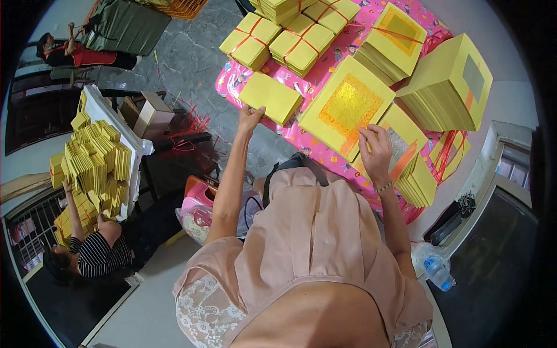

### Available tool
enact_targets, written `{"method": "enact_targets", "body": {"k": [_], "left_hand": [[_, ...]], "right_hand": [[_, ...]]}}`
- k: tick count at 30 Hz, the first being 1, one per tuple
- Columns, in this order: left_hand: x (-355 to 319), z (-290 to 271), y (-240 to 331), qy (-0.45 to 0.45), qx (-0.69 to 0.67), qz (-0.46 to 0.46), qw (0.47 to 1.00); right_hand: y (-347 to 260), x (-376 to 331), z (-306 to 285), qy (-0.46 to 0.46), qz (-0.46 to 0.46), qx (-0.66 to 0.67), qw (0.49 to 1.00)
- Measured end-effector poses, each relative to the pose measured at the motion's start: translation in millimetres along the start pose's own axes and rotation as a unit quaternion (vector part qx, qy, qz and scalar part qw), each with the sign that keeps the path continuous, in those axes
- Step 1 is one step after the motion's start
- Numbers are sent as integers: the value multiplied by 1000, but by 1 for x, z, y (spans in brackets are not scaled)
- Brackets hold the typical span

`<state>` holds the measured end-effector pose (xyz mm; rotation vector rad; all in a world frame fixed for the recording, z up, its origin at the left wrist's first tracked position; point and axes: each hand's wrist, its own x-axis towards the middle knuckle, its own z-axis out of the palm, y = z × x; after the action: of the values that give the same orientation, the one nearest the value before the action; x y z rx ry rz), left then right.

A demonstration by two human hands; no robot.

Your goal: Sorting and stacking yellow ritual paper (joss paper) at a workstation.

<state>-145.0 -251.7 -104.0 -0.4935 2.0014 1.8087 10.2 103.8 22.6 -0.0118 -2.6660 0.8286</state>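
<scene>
The left hand (250, 118) pinches one plain yellow stack (270, 95) at the pink counter's (231, 87) edge, near at least four red-tied bundles (250, 47). The right hand (376, 149) meets one gold-patched stack (348, 104); I cannot tell whether its grip is closed.

At least four tied bundles (301, 42), one untied stack (271, 95), two gold-square stacks (348, 104), two silver-square stacks (444, 90) — and overlapping packets (96, 156), too many to count. Two tables (228, 87), the wearer's two hands (250, 119), two other people (103, 252), one crate (181, 7) — one bottle (438, 272).
</scene>
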Motion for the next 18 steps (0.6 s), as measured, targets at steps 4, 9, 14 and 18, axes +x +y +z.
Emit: {"method": "enact_targets", "body": {"k": [4,9,14,18], "left_hand": [[4,2,-7,23,25,15,999],[16,-1,-11,67,139,14,988],[9,4,0,59,134,-7,989],[7,0,1,50,146,5,988]], "right_hand": [[-1,0,-1,-9,-2,-1,1000],[-13,1,-10,-39,-12,7,999],[-19,-11,-10,-80,-22,16,996],[-19,-16,-11,-99,-22,10,995]]}}
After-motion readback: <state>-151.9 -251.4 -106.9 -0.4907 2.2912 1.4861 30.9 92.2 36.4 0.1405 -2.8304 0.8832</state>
